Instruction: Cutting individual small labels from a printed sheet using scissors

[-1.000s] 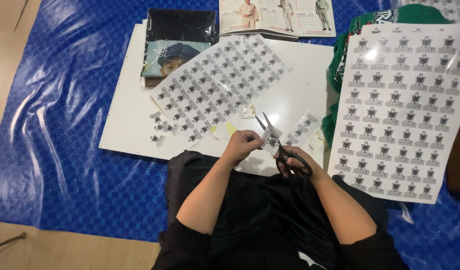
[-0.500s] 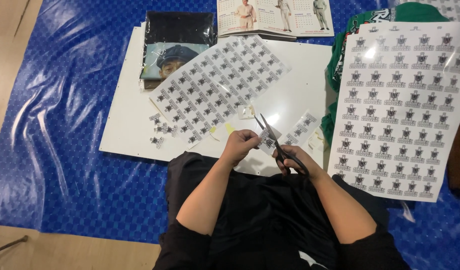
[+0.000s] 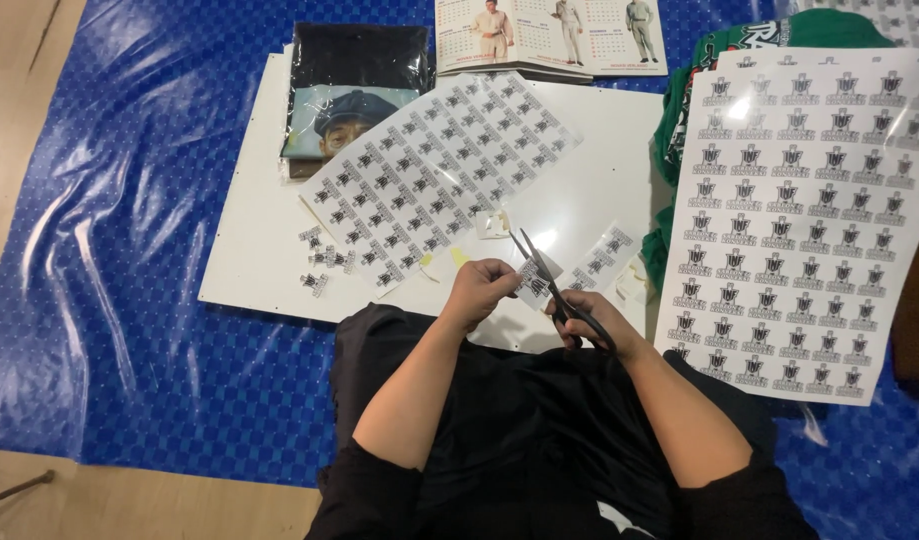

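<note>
Carefully, we pinch the small sticker piece in our left hand above the white board, right hand clamped on open scissors; a crooked snip could nick the print

L hand pinched, R hand prob. curled shut, both forearms bent inward.

Glossy blue tarp covers a pale wooden floor.
</note>
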